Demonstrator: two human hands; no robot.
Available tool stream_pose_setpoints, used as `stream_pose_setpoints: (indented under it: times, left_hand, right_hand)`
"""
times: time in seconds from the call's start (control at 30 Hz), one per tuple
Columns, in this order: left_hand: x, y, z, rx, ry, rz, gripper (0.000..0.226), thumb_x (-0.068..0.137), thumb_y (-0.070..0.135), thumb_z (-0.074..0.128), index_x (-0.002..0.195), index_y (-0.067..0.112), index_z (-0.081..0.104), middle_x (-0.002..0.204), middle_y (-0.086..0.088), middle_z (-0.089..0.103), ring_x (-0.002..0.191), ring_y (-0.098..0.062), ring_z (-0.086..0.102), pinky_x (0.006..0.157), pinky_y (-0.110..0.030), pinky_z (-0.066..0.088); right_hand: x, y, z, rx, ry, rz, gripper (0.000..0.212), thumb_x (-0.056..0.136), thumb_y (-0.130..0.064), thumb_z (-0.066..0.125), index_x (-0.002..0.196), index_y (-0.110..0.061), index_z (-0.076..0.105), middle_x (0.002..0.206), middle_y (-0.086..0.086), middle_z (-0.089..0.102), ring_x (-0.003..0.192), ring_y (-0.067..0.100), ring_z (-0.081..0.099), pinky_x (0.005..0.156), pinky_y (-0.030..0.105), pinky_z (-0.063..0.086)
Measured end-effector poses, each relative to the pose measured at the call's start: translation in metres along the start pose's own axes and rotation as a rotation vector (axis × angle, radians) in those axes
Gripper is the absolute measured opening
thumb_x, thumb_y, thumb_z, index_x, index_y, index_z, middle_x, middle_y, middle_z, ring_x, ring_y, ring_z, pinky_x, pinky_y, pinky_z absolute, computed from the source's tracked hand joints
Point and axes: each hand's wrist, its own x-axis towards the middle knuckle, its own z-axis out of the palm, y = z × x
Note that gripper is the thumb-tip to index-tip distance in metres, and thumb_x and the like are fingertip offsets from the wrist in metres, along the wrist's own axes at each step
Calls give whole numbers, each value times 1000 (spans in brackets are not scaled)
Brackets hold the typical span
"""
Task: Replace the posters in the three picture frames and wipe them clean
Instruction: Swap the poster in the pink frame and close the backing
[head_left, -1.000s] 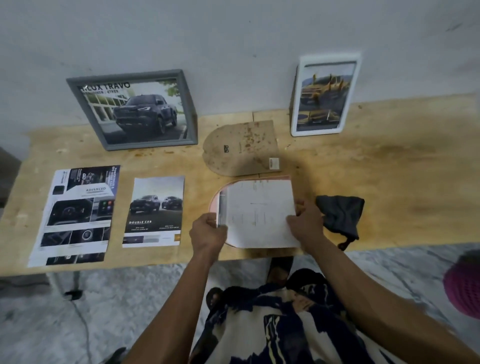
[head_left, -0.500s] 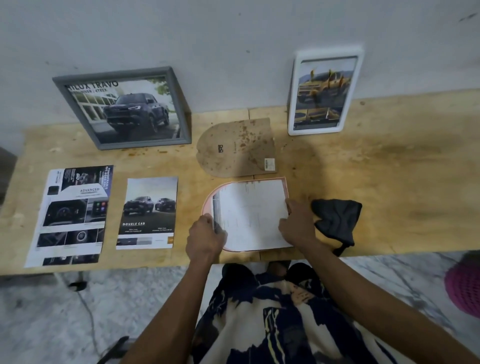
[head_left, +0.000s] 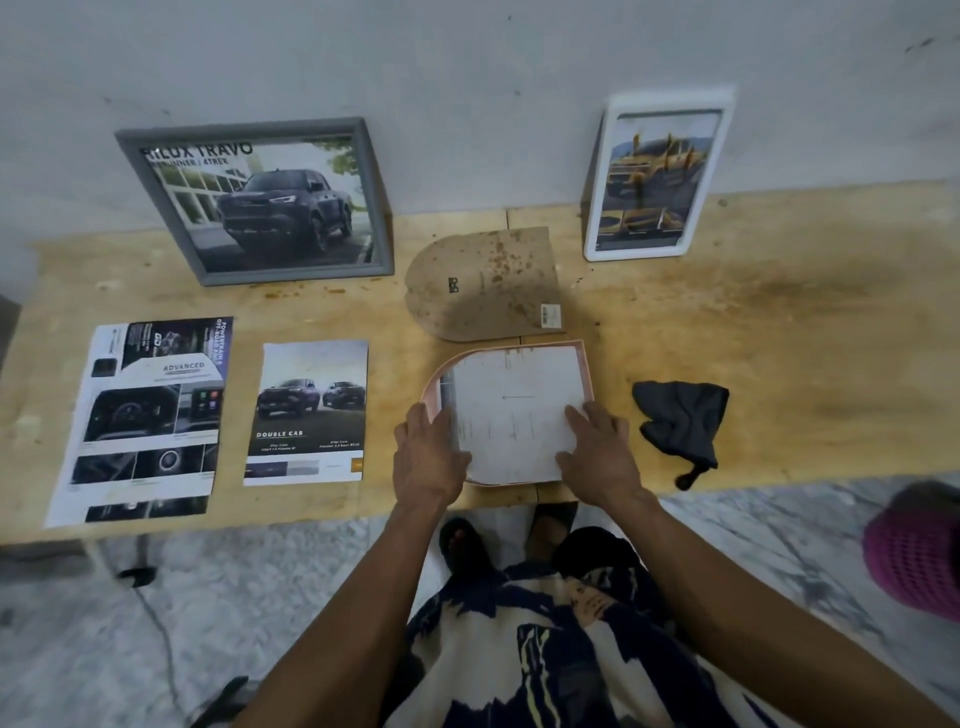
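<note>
I see both hands flat on a pale sheet (head_left: 511, 410) lying face down in the arched pink frame (head_left: 586, 364) at the table's (head_left: 779, 322) near edge — left hand (head_left: 427, 457) pressing its left side, right hand (head_left: 597, 452) its right, fingers straight, gripping nothing. The brown backing board (head_left: 483, 283) lies just behind the frame; a dark cloth (head_left: 680, 426) sits to the right.

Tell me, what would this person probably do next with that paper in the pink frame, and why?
Probably lift the face-down sheet out of the arched pink frame. Both hands, left hand and right hand, rest on its edges, and the brown backing board already lies apart.
</note>
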Motion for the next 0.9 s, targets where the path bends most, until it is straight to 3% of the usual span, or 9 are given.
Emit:
stream_pose_setpoints:
  times: [0.3, 0.47, 0.67, 0.73, 0.83, 0.9]
  left_hand:
    - [8, -13, 4, 14, -11, 40, 52, 92, 32, 65, 140, 23, 45, 153, -5, 26, 137, -29, 30, 103, -45, 46]
    - [16, -10, -2, 31, 100, 68, 48, 87, 45, 66, 129, 23, 58, 148, -5, 39, 131, -27, 39, 98, -44, 48]
    - [65, 13, -29, -110, 163, 5, 50, 89, 41, 67, 131, 16, 59, 145, -9, 44, 131, -30, 41, 103, -42, 44]
    - [89, 19, -42, -174, 150, -44, 50, 87, 42, 67, 128, 13, 61, 139, -9, 50, 127, -30, 45, 101, -39, 45]
    - [131, 23, -50, -144, 167, -121, 34, 78, 50, 59, 88, 19, 66, 98, -6, 68, 100, -31, 62, 82, -36, 55]
    - [153, 32, -57, -181, 142, -213, 29, 74, 46, 60, 80, 17, 61, 85, -5, 65, 86, -29, 63, 74, -34, 55]
  right_hand:
    - [-8, -6, -1, 43, 16, 20, 72, 91, -34, 57, 152, -19, 22, 154, 4, 21, 132, 29, 20, 108, 37, 33]
    - [5, -14, -15, 185, 230, 18, 46, 90, -34, 60, 131, -15, 50, 132, 8, 44, 124, 28, 35, 96, 39, 41]
    - [71, -31, -58, 342, 276, 26, 36, 93, -32, 58, 124, -17, 53, 126, 8, 49, 119, 28, 45, 91, 38, 44]
    - [98, -36, -74, 367, 269, 3, 37, 92, -25, 56, 126, -12, 53, 125, 12, 51, 116, 31, 47, 89, 35, 42]
    - [135, -41, -88, 359, 243, 1, 42, 92, -23, 56, 130, -8, 50, 126, 15, 55, 115, 31, 51, 83, 27, 37]
    - [155, -45, -93, 444, 189, 45, 48, 91, -26, 58, 134, -10, 47, 127, 13, 54, 117, 28, 50, 85, 26, 36]
